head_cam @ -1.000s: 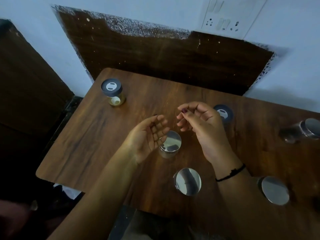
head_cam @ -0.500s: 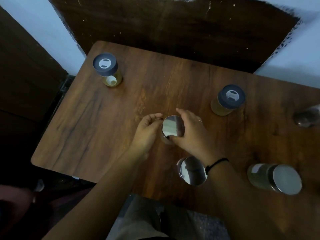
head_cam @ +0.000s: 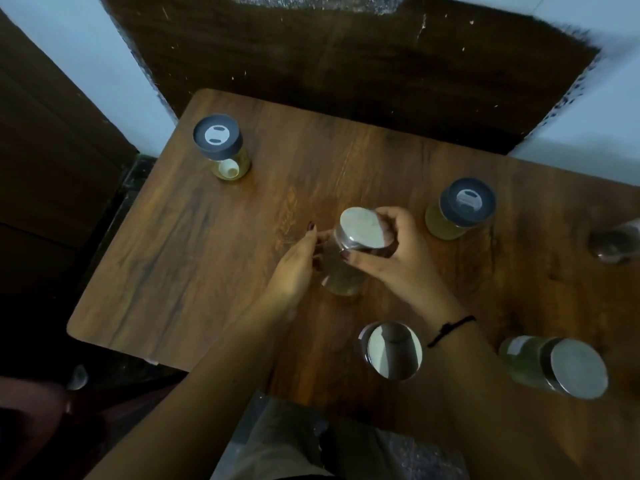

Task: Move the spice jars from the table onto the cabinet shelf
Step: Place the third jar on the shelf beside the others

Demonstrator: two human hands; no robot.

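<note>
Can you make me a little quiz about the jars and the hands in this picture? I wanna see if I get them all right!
1. True or false: the left hand and the right hand both touch the middle jar.
2. Its lid is: A grey, B silver, C red.
3. Fill in: the right wrist wears a black ____.
Key: 1 true; 2 B; 3 band.

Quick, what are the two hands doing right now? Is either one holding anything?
Left hand: holds the glass side of the steel-lidded jar.
Right hand: grips the same jar around its lid.
</note>
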